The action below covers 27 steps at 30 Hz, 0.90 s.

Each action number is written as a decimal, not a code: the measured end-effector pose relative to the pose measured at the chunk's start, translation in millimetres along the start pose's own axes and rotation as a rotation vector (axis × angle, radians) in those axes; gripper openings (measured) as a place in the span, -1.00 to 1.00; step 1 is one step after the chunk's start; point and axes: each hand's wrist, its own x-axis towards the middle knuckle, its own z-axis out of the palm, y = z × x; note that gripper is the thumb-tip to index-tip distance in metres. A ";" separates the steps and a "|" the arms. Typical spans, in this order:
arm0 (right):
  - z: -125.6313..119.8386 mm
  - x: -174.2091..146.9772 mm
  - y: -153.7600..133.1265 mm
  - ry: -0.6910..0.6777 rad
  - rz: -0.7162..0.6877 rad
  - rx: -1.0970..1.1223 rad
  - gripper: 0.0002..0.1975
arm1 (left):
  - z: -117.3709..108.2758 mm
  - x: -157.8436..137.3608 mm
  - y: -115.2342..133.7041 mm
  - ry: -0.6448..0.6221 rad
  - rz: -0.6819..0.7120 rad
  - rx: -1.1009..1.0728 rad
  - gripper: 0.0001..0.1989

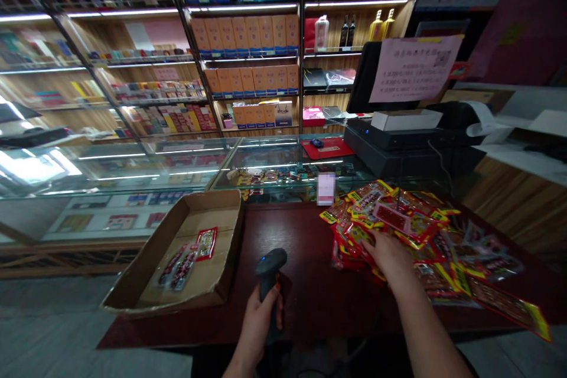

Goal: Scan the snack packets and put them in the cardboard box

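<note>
A dark handheld barcode scanner point(271, 266) stands upright in my left hand point(261, 313), whose fingers wrap round its handle; a small blue light glows on its head. On the right side of the dark red table, my right hand point(390, 254) reaches into a heap of snack packets point(372, 198). Its fingers are bent and closed at the edge of a red and yellow snack packet point(359, 236); some fingertips are hidden. To the left sits an open cardboard box point(228, 248) with several packets point(183, 266) lying flat on its bottom.
Behind the dark red table point(283, 221) runs a glass display counter point(186, 159). On it, at right, are a black monitor point(365, 80) with a paper notice point(414, 68) and a cash drawer point(407, 153). Shelves of boxed goods point(248, 35) line the back wall.
</note>
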 end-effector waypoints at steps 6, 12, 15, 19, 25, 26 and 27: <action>-7.8 -3.2 -18.3 0.054 -0.024 0.208 -0.69 | -1.4 -0.4 -1.2 0.021 -0.025 -0.017 -0.52; 8.9 -20.9 -93.3 -0.124 0.184 1.252 -0.56 | -3.5 -0.6 -3.0 -0.022 -0.022 -0.004 -0.54; 33.3 -28.6 -132.0 -0.272 0.300 1.625 -0.56 | -4.4 -1.5 -3.1 -0.039 -0.014 -0.008 -0.55; 61.4 -30.9 -150.1 -0.222 0.332 1.620 -0.63 | -3.6 -4.9 -2.2 -0.067 -0.005 0.007 -0.55; 79.0 -31.0 -142.4 -0.237 0.212 1.552 -0.51 | -0.4 -19.3 -2.1 -0.118 0.087 0.199 -0.62; 80.4 -31.2 -141.8 -0.238 0.204 1.538 -0.51 | 0.4 -21.7 -2.1 -0.123 0.103 0.224 -0.64; 81.7 -31.4 -141.6 -0.236 0.199 1.524 -0.51 | 1.2 -23.6 -2.1 -0.127 0.115 0.242 -0.65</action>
